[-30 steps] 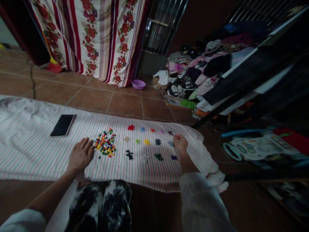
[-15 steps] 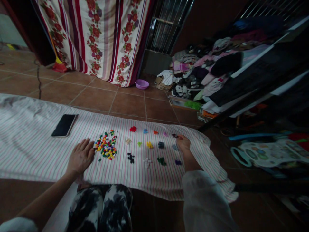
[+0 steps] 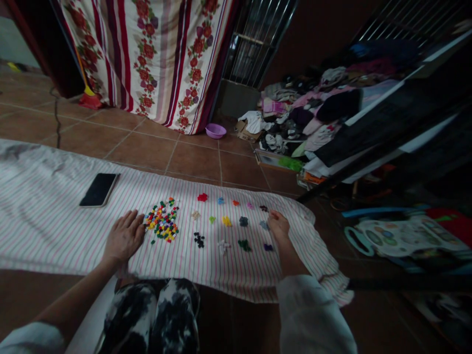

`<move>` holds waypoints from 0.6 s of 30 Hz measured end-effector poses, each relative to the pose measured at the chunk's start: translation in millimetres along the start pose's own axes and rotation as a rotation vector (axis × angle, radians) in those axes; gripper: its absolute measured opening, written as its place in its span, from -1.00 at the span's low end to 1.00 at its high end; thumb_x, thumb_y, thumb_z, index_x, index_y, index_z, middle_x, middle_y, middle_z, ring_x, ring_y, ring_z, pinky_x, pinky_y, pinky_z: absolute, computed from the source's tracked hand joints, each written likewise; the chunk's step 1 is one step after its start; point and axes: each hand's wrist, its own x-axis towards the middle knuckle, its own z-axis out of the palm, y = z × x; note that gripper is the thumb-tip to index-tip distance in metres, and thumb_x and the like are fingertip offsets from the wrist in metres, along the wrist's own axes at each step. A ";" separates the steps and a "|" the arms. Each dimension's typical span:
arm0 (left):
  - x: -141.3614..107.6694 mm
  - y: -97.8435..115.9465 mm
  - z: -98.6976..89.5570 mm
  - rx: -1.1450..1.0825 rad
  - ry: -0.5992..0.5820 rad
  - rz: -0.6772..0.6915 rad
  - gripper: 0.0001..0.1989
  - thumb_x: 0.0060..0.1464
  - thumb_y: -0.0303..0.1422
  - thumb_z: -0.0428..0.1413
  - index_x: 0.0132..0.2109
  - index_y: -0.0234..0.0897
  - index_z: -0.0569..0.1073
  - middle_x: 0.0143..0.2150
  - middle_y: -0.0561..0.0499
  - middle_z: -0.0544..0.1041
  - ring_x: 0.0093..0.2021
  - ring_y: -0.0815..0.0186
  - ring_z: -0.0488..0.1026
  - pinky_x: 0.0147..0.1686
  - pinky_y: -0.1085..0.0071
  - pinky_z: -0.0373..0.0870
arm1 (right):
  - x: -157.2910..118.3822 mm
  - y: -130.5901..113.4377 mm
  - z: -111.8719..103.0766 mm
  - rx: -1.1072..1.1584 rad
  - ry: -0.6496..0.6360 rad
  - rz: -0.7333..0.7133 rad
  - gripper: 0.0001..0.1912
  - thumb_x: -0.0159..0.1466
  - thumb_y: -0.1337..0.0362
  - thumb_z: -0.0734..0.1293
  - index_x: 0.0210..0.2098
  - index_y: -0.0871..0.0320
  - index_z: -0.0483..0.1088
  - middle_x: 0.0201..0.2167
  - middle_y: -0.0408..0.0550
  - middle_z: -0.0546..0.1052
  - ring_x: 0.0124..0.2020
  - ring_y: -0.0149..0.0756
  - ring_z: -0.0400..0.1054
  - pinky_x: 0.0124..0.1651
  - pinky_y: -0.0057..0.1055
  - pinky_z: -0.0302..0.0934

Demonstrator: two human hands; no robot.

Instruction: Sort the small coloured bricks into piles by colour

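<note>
Pulled back from the dark pile (image 3: 263, 208), the right hand (image 3: 279, 225) rests, fingers (image 3: 273, 217) bunched narrow, any held piece hidden, while the left hand (image 3: 124, 237), fingers wide, lies beside the mixed heap of plastic bits (image 3: 161, 220), colour piles (image 3: 226, 221) kept apart on the striped sheet (image 3: 55, 221).

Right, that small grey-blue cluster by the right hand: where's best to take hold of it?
Probably pinch from above at its right edge, using the right hand, which is already beside it. The grey-blue cluster lies low and loose on the striped sheet, with no tall part to grasp, so fingertips from above seem safest. Its exact piece shapes are too small to tell.
</note>
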 end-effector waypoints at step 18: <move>2.4 8.3 -6.6 -0.026 0.012 -0.061 -0.51 0.27 -0.24 -0.20 0.14 -0.36 0.45 0.24 -0.29 0.42 0.32 -0.02 0.26 0.26 0.03 0.19 | -105.8 -115.1 43.0 0.221 -0.279 -0.276 -0.66 0.15 0.10 0.22 -0.29 0.14 0.56 -0.27 0.06 0.64 -0.21 -0.13 0.51 -0.05 -0.19 0.38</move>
